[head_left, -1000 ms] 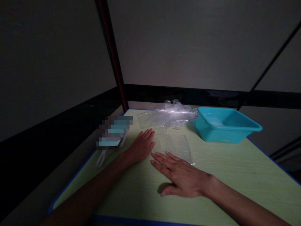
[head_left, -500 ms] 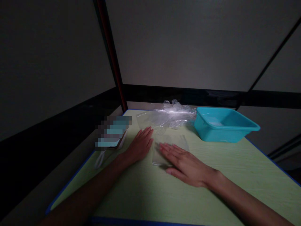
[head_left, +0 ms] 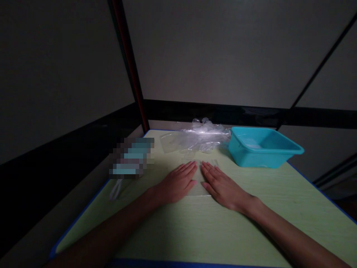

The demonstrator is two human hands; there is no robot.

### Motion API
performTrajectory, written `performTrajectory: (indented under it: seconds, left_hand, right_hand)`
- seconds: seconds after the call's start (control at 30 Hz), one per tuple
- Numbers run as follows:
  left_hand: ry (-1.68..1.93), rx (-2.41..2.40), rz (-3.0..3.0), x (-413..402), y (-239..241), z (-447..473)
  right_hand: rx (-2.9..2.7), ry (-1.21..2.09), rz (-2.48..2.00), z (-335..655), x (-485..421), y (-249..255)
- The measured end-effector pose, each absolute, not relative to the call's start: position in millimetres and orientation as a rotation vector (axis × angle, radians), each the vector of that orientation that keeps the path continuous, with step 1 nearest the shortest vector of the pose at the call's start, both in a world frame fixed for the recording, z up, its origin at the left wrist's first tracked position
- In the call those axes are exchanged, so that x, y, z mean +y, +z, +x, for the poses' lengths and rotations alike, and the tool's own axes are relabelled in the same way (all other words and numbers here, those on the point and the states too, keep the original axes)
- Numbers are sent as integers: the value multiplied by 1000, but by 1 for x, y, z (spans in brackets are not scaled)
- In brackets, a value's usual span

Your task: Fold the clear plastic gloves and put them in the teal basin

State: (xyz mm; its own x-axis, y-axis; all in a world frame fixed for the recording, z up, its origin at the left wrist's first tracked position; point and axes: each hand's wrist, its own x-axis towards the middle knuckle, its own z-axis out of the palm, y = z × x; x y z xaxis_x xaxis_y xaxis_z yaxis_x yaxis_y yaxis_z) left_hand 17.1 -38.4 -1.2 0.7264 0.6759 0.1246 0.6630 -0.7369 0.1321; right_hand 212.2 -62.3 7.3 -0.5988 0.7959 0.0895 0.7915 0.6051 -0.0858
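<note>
A clear folded plastic sheet or bag (head_left: 199,189) lies flat on the pale green table (head_left: 178,234); which of the two it is, I cannot tell. My left hand (head_left: 180,182) rests palm down over its left part, fingers stretched out. Over the right part lies my right hand (head_left: 223,186), also flat, thumb a little apart from the fingers. A narrow strip of the plastic shows between the hands, and its far edge shows beyond the fingertips. Neither hand grasps anything.
Behind the hands lies a loose heap of crumpled clear plastic (head_left: 202,136). A turquoise basin (head_left: 263,158) stands at the back right. Along the left edge is a pixelated object (head_left: 132,158) with a white loop strap (head_left: 115,190). Walls stand behind and to the left.
My left hand has moved right onto the plastic. My right hand has shifted slightly right, from its middle to its right part.
</note>
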Motion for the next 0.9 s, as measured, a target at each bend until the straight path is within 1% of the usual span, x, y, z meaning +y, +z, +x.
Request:
performTrajectory:
  seconds: [0.23,0.37,0.67,0.77,0.9]
  left_hand:
    - [211,1097,2903,-39,-3,15]
    - [139,1115,2895,-41,2,15]
    - [131,1100,2897,-40,3,15]
    - [113,1105,2865,-41,5,14]
    - [143,1031,2836,-41,7,7]
  right_hand:
    - [-2695,44,-1364,218,-69,-4]
    - [-2691,41,-1319,224,-72,-3]
    - [-2698,13,-1279,242,-75,-5]
    - [-2698,94,-1229,249,-76,-3]
    - [-2644,335,-1052,263,-76,9]
